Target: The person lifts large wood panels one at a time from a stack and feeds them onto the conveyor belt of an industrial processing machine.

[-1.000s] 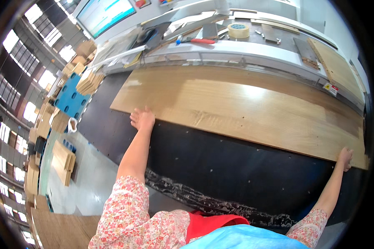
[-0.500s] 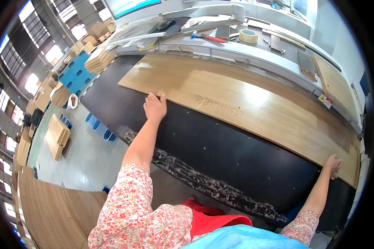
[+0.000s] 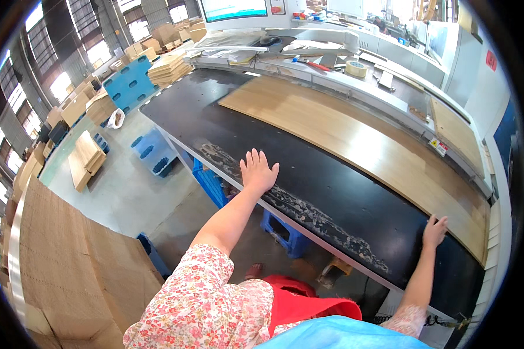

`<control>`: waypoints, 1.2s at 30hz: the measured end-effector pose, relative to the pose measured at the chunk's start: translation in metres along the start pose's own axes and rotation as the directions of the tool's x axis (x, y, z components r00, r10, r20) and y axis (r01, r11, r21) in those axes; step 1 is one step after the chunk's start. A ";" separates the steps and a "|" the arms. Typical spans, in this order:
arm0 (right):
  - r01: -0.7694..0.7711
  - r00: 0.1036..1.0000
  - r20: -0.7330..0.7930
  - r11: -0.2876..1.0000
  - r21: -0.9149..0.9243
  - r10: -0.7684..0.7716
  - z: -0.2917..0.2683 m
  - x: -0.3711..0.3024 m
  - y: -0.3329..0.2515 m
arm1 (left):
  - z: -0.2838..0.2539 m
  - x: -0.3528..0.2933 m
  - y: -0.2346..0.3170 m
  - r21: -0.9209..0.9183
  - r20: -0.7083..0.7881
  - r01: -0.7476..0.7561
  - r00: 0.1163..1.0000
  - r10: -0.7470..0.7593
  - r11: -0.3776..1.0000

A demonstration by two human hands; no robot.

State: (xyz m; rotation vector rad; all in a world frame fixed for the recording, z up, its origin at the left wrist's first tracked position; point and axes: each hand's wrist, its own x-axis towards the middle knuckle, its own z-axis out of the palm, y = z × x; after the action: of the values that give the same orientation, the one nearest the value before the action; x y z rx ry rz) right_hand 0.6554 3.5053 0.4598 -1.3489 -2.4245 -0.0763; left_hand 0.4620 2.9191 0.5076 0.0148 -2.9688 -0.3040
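Observation:
A long wood-grain panel [image 3: 355, 139] lies flat on the black work table [image 3: 308, 163], its far long side along the machine's front rail. My left hand [image 3: 259, 171] is off the panel, above the worn, scuffed near edge of the table. Its fingers are spread and nothing is in it. At the panel's near edge, towards its right end, is my right hand [image 3: 434, 231]. The fingers there are stretched out and apart, touching or just beside the edge; which of these I cannot tell.
On the machine ledge lie a tape roll [image 3: 356, 69], a red-handled tool [image 3: 314, 64] and a computer mouse [image 3: 269, 41]. A monitor [image 3: 234, 8] stands behind. Stacked boards [image 3: 169, 68], a blue pallet [image 3: 129, 82] and a brown board stack [image 3: 81, 244] are at left. A blue stool [image 3: 288, 235] is under the table.
My left hand has let go of the panel's near edge and come back towards me, its fingers opening. My right hand has loosened at the edge. The view has shifted.

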 end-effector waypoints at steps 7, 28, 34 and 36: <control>0.349 0.932 0.111 0.937 -0.019 -0.345 -0.091 -0.163 -0.032 | -0.004 -0.046 0.028 -0.068 -0.031 0.041 0.999 -0.043 0.997; 0.416 0.908 -0.032 0.893 0.170 -0.417 -0.087 -0.174 -0.021 | 0.001 -0.044 0.027 -0.118 -0.140 0.058 0.987 -0.075 0.991; 0.424 0.904 -0.055 0.878 0.223 -0.423 -0.087 -0.171 -0.022 | 0.002 -0.045 0.024 -0.133 -0.165 0.051 0.984 -0.073 0.990; 0.428 0.903 -0.066 0.875 0.227 -0.424 -0.087 -0.171 -0.020 | 0.005 -0.044 0.025 -0.133 -0.154 0.056 0.985 -0.076 0.990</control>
State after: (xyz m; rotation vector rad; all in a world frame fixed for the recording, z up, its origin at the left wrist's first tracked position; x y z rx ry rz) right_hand 0.7449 3.3364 0.4858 -0.6921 -2.5782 0.0887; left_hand 0.5048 2.9453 0.5008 0.1172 -2.7892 -0.4780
